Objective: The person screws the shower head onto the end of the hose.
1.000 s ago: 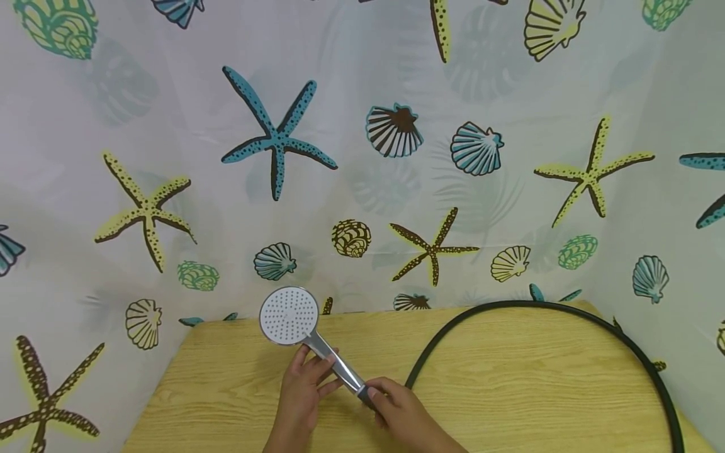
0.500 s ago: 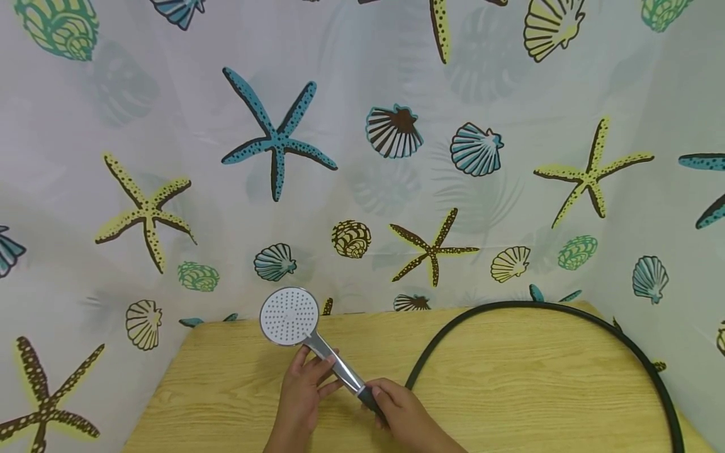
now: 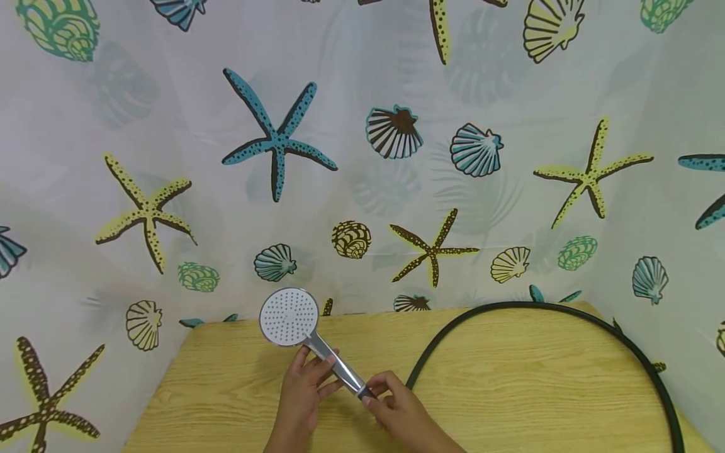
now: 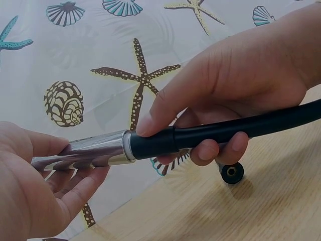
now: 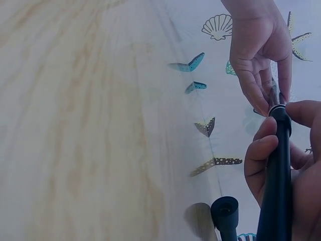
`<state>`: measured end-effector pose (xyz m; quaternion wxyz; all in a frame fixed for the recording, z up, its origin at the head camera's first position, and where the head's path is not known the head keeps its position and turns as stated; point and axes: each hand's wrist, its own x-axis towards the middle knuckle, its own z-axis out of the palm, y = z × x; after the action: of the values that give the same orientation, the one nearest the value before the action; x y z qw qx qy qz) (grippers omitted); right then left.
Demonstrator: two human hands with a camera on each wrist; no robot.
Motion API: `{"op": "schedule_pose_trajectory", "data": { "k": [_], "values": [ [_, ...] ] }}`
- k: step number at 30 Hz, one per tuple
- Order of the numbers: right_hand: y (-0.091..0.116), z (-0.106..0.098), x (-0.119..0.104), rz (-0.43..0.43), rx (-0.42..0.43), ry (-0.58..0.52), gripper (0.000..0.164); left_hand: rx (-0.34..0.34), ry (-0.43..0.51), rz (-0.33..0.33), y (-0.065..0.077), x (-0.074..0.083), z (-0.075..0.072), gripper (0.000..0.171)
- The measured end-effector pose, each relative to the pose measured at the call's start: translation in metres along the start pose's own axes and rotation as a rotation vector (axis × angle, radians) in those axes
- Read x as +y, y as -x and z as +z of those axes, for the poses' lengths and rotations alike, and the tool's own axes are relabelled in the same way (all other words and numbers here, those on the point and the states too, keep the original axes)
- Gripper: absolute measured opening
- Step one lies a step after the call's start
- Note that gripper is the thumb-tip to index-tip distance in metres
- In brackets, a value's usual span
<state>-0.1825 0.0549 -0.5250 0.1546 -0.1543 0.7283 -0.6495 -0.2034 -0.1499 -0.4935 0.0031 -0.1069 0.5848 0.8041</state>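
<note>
A chrome shower head (image 3: 289,316) with a white, dotted spray face points up and to the left over the wooden table. Its silver handle (image 4: 95,148) lies between the thumb and fingers of my left hand (image 3: 300,393). Against the handle's lower end sits the black end fitting (image 4: 155,143) of a shower hose (image 5: 276,196). My right hand (image 3: 399,409) grips that fitting, thumb on top and fingers curled underneath. In the left wrist view the fitting meets the pale ring at the handle's end; the joint inside is hidden.
The hose's other end (image 4: 232,173), a black fitting with a hole, shows beyond my right hand. On the right, the hose loops widely across the wooden table (image 3: 226,377). A white curtain (image 3: 351,189) printed with starfish and shells hangs behind and at both sides.
My right thumb and fingers rolled down round the black fitting, baring more of it, then shifted back up near the handle's end. The shower head and left hand stayed still.
</note>
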Motion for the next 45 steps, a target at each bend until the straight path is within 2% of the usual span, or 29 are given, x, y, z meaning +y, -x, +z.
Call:
{"op": "schedule_pose_trajectory", "data": {
  "k": [21, 34, 45],
  "values": [
    [-0.0006, 0.0014, -0.0005, -0.007, 0.000, 0.026, 0.028, 0.008, -0.026, 0.000, 0.0003, -0.0009, 0.0000, 0.061],
    [0.0014, -0.0020, -0.0021, -0.009, -0.003, 0.031, 0.031, -0.002, -0.010, 0.016, 0.0019, -0.0002, 0.0007, 0.059],
    [0.0031, -0.0012, -0.0023, -0.088, -0.029, 0.083, 0.033, -0.008, -0.007, 0.017, 0.0028, 0.0003, 0.0010, 0.058]
  ]
}}
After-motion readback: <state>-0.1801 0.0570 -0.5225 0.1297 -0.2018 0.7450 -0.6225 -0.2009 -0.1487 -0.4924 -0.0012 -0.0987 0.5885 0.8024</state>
